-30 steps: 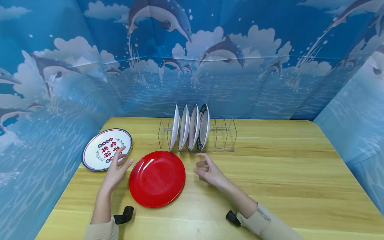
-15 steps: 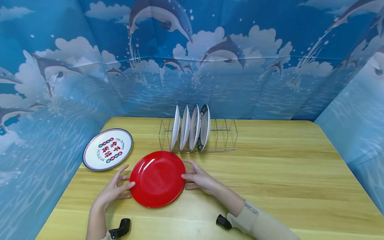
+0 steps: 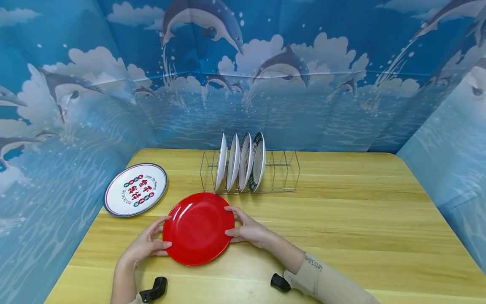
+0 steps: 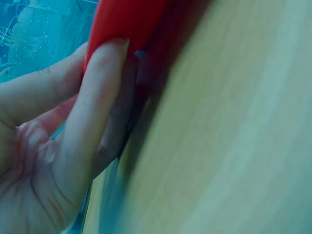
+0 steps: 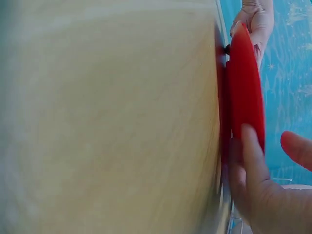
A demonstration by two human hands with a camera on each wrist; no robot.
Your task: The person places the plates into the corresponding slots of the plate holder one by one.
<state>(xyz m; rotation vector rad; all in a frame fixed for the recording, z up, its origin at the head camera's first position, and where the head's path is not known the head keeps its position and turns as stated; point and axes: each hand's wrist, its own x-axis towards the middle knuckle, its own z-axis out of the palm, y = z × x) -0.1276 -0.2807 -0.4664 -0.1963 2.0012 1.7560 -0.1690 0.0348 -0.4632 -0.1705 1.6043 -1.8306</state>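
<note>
A glossy red plate (image 3: 199,228) is gripped at both sides, close over the wooden table. On its left rim, my left hand (image 3: 146,245) pinches the edge with the thumb on top, and other fingers are partly hidden underneath. My right hand (image 3: 248,228) holds the opposite rim, its thumb and forefinger showing over the edge. In the left wrist view, the fingers (image 4: 97,83) touch the plate's red rim (image 4: 122,24). The right wrist view shows the plate (image 5: 246,92) edge-on with a dark shadow strip beside it.
Behind the red plate stands a wire dish rack (image 3: 282,177), with several white plates (image 3: 244,162) upright in its left part. A white plate with red lettering (image 3: 136,190) lies at the table's left edge. Dolphin-print cloth (image 3: 303,105) walls the back and sides.
Both hands have come down and inward to the red plate's rim and taken hold of it. The plate has shifted very slightly towards me. The rack and the lettered plate have stayed put.
</note>
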